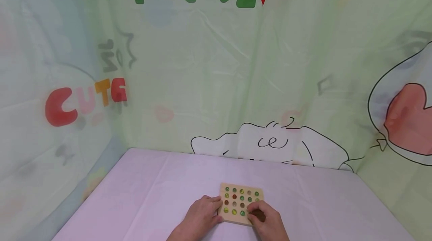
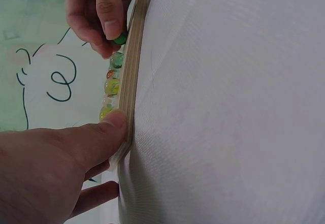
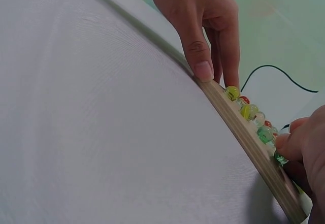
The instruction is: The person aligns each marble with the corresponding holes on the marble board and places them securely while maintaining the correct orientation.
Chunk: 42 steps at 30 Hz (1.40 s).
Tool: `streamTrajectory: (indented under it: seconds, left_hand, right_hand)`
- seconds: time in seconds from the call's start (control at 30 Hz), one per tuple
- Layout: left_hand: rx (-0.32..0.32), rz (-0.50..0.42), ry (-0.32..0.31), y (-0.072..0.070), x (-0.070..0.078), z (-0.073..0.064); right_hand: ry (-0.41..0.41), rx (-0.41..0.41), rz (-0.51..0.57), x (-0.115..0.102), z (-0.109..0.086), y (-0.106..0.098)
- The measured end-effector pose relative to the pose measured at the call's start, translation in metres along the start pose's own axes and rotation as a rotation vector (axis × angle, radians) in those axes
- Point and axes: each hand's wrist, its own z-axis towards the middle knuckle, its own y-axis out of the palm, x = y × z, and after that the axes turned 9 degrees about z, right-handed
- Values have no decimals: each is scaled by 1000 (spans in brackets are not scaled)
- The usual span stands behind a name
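Observation:
A square wooden board [image 1: 238, 219] lies on the table, with rows of glass marbles [image 1: 234, 211] in green, yellow and reddish brown sitting in its hollows. My left hand [image 1: 201, 215] holds the board at its near left corner, the thumb on the front edge and the fingers along the left side. At the near right corner, my right hand [image 1: 269, 221] pinches a green marble [image 2: 120, 38] between thumb and fingers, right at the board's surface. Part of the board's right side is hidden under that hand.
A pale pinkish-white cloth covers the table [image 1: 152, 196] around the board. Behind and beside it hang printed light green curtains [image 1: 209, 64] with cartoon drawings and lettering.

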Motion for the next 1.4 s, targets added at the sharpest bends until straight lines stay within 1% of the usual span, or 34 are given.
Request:
streamTrajectory:
  seconds: [0.07, 0.23, 0.37, 0.5, 0.6, 0.8, 0.97, 1.07, 1.3, 1.37, 1.4]
  left_hand:
    - [-3, -3, 0, 0, 0, 0]
    - [1, -2, 5, -1, 1, 0]
    - [3, -3, 5, -1, 0, -1]
    - [7, -1, 6, -1, 0, -1]
    - [9, -1, 1, -1, -1, -1]
    - [12, -8, -6, -1, -1, -1]
    - [11, -15, -9, 0, -1, -1]
    - [7, -16, -12, 0, -2, -1]
    - [9, -22, -16, 0, -3, -1]
    - [16, -25, -11, 0, -3, -2]
    - [20, -26, -8, 0, -3, -2]
  right_hand:
    - [5, 3, -12, 1, 0, 0]
    - [38, 41, -30, 2, 1, -1]
    - [60, 57, -5, -1, 0, -2]
    - [72, 62, 6, -5, -1, -4]
    - [58, 70, -3, -8, -3, -8]
    - [48, 104, -13, -10, -7, -18]
    - [85, 110, -39, -9, -11, -28]
    - [92, 126, -54, -9, -14, -35]
    - [35, 190, -107, -9, -22, -52]
    - [32, 205, -115, -7, -25, -57]
    - [42, 213, -117, -6, -26, -59]
